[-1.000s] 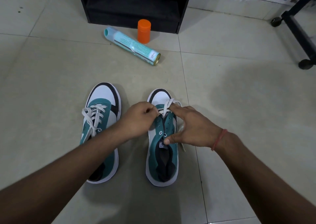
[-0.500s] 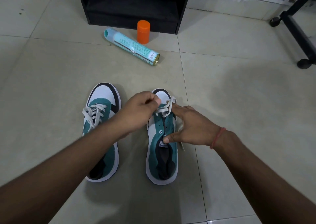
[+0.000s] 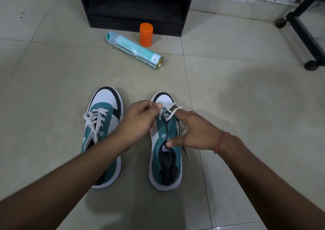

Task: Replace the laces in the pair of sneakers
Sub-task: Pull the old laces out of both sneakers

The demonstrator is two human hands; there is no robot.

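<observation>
On the pale tiled floor (image 3: 246,106) sit two green and white canvas sneakers with black trim, side by side with a small gap between them. Their toes point away from the person.

The left sneaker (image 3: 103,124) has a white flat lace (image 3: 95,122) crossed through its holes, with loose ends hanging down its side. The left forearm lies over the back part of this shoe.

The right sneaker (image 3: 165,159) has most of its holes bare. Only a white lace (image 3: 171,111) is crossed near its toe end.

The left hand (image 3: 140,120) is curled up, and its fingertips pinch one end of that white lace just above the shoe. The right hand (image 3: 193,133) rests on the right sneaker. Its thumb presses the tongue near the label, and its fingers curl round the far side of the shoe by the lace. A thin red thread (image 3: 222,141) goes round the right wrist.

Farther off, a pale blue spray can (image 3: 134,50) lies on its side. Just beside it stands an orange plastic cap (image 3: 146,34). Behind both is a black shelf unit (image 3: 135,6). Off to the right is a black stand on wheels (image 3: 304,31).
</observation>
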